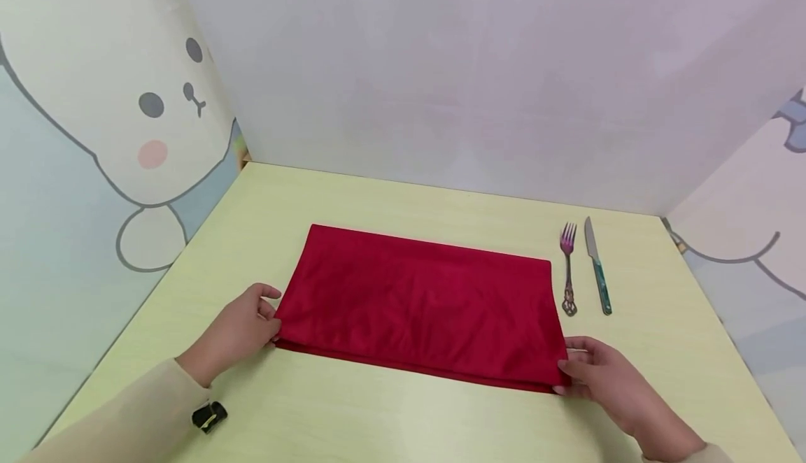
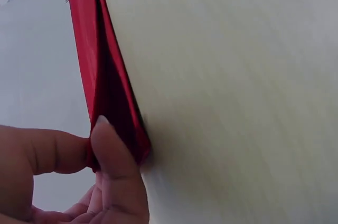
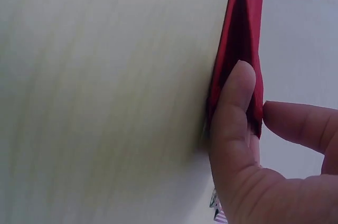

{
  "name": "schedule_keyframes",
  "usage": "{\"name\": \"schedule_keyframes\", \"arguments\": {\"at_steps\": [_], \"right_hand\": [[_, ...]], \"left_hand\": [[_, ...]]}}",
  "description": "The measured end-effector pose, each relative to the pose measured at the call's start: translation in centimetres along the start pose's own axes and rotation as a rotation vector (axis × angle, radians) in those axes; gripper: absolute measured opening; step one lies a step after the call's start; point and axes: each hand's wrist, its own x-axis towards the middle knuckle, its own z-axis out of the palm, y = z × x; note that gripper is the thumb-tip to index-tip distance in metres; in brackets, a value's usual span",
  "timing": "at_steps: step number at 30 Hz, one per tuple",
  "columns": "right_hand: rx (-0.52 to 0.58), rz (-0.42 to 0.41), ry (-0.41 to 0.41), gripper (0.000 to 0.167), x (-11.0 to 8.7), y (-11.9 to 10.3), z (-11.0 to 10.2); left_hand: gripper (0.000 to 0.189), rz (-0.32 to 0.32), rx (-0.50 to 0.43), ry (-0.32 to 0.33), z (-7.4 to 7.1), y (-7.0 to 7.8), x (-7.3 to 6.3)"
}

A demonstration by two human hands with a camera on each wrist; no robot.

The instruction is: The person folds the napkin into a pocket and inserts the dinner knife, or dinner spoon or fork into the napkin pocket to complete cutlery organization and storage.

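Observation:
A shiny red cloth (image 1: 422, 302), folded into a long rectangle, lies across the middle of the table. At its near left corner my left hand (image 1: 242, 326) pinches the cloth between thumb and finger. My right hand (image 1: 607, 382) does the same at the near right corner. Both wrist views show the upper layer of the cloth (image 2: 84, 39) lifted a little from the lower one, with a dark gap between the layers. In the right wrist view the thumb (image 3: 236, 92) sits inside that gap, against the cloth (image 3: 255, 23).
Right of the cloth lie a fork (image 1: 569, 267) with an ornate handle and a knife (image 1: 598, 267) with a green handle. A small black object (image 1: 209, 417) is by the left sleeve. Walls with cartoon drawings (image 1: 151, 106) enclose the pale yellow table (image 1: 352, 414).

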Motion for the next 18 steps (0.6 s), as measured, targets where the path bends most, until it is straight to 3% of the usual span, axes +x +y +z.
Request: {"name": "schedule_keyframes", "arguments": {"at_steps": [4,18], "right_hand": [[-0.013,0.016,-0.008,0.048,-0.05,0.42,-0.15],[-0.029,0.022,0.044,0.046,-0.27,0.83,-0.5]], "left_hand": [[0.049,0.021,0.087,0.002,0.35,-0.1,-0.2],[0.047,0.021,0.112,0.009,0.17,-0.2,-0.35]]}}
